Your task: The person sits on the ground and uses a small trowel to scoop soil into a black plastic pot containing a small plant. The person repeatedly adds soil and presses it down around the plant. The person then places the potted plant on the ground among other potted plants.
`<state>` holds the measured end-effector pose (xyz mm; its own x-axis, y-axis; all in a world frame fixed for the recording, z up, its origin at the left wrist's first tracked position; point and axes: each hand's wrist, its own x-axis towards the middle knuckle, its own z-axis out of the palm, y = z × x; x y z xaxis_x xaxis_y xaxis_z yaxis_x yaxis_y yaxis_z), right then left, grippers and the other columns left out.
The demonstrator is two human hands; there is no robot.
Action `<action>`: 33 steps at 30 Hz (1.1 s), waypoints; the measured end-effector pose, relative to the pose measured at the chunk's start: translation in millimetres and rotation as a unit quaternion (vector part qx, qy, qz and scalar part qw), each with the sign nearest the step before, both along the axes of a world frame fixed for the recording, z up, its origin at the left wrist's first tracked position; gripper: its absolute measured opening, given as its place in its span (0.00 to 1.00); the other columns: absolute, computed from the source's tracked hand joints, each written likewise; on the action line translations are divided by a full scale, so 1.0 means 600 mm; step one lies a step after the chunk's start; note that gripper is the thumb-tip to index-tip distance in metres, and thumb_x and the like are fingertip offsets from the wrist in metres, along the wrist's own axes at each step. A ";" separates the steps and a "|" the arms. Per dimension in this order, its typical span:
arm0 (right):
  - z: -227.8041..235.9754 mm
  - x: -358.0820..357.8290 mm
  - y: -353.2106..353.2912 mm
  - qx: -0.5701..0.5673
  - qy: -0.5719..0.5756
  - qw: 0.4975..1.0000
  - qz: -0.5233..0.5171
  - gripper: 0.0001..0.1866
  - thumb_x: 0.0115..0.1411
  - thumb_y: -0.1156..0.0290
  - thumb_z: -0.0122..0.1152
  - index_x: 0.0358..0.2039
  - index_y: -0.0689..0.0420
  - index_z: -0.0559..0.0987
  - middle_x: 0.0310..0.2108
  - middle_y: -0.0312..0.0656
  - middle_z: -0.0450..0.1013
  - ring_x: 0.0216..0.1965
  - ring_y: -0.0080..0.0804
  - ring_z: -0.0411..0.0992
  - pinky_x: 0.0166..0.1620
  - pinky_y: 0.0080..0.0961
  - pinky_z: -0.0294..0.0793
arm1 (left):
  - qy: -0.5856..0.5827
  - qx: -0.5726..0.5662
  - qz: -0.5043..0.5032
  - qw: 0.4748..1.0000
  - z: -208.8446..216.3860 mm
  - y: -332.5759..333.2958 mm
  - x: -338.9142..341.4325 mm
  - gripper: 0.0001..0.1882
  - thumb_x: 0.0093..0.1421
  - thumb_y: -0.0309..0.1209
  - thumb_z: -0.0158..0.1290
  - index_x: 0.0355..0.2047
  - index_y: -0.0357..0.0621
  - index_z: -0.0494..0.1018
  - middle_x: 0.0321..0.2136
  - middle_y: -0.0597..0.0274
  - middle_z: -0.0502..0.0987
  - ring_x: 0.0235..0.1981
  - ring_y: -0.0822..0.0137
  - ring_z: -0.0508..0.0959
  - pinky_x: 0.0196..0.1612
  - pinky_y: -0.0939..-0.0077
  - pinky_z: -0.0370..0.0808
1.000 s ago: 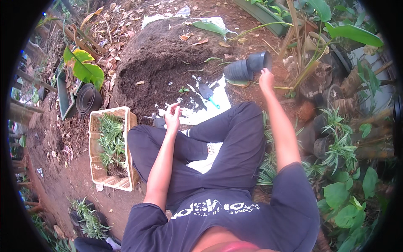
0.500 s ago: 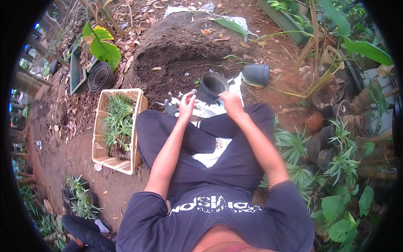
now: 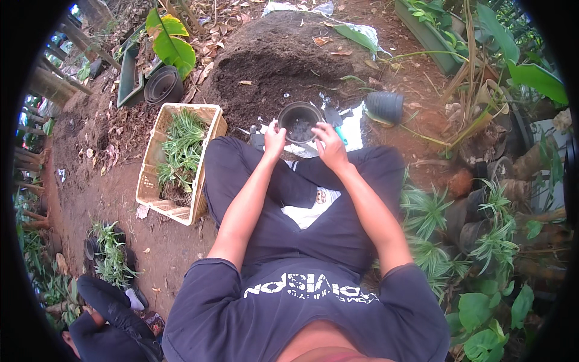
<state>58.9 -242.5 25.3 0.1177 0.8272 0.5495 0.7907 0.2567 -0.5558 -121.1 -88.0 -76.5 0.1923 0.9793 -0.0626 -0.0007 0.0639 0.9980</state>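
A round black plant pot (image 3: 299,111) stands upright in front of my crossed legs, its mouth facing up, with a little dark matter at the bottom. My left hand (image 3: 275,139) pinches its left rim. At the right rim, the curled fingers of my right hand (image 3: 329,145) hold the edge. Just beyond that hand lies a small trowel (image 3: 333,116) with a dark blade and a blue handle. White torn sheeting (image 3: 354,128) is spread under and around the pot. A ribbed black pot (image 3: 385,108) rests on its side further right.
Left of my knee is a cream plastic crate (image 3: 148,180) of leafy seedlings (image 3: 184,142). A dark soil mound (image 3: 259,66) rises ahead. Nested black pots (image 3: 164,85) sit far left. Potted plants (image 3: 426,208) crowd my right side. Another person (image 3: 117,314) sits at lower left.
My left hand has moved onto the pot's left rim. The pot has tipped upright toward me, showing its inside, and the blue-handled trowel has come into sight. The whole view has shifted slightly.
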 end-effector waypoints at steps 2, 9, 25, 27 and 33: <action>-0.014 0.017 -0.001 -0.031 0.107 0.992 -0.052 0.19 0.58 0.80 0.67 0.51 0.57 0.80 0.55 0.47 0.73 0.42 0.41 0.79 0.46 0.36 0.81 | -0.003 0.015 0.028 0.999 -0.009 0.009 -0.004 0.20 0.62 0.24 0.54 0.55 0.34 0.74 0.26 0.67 0.77 0.23 0.75 0.77 0.27 0.74 0.78; -0.022 0.079 -0.017 -0.026 0.233 0.955 -0.184 0.18 0.59 0.79 0.65 0.51 0.60 0.79 0.49 0.46 0.71 0.39 0.34 0.79 0.45 0.32 0.80 | 0.039 0.077 0.047 0.995 -0.034 0.026 -0.020 0.19 0.66 0.24 0.50 0.58 0.37 0.70 0.34 0.61 0.80 0.29 0.69 0.84 0.28 0.68 0.89; 0.052 0.143 -0.023 0.047 0.283 0.938 -0.195 0.17 0.62 0.77 0.66 0.52 0.61 0.80 0.51 0.45 0.73 0.40 0.33 0.80 0.46 0.31 0.80 | 0.037 0.109 -0.063 0.991 0.279 0.006 0.003 0.18 0.66 0.24 0.48 0.55 0.34 0.73 0.36 0.57 0.82 0.26 0.68 0.83 0.23 0.72 0.85; 0.075 0.131 -0.007 0.073 0.318 0.928 -0.181 0.16 0.63 0.76 0.65 0.52 0.60 0.80 0.50 0.46 0.74 0.41 0.31 0.80 0.44 0.29 0.81 | 0.084 0.116 -0.083 0.986 0.376 0.020 -0.007 0.20 0.65 0.25 0.47 0.57 0.36 0.72 0.36 0.56 0.82 0.26 0.67 0.84 0.25 0.69 0.87; 0.071 0.139 0.012 0.057 0.398 0.897 -0.183 0.17 0.62 0.76 0.66 0.52 0.61 0.80 0.51 0.45 0.73 0.40 0.32 0.79 0.48 0.31 0.80 | 0.287 0.069 -0.261 0.919 0.603 0.099 0.017 0.25 0.66 0.25 0.48 0.63 0.37 0.67 0.38 0.53 0.81 0.31 0.64 0.86 0.31 0.67 0.90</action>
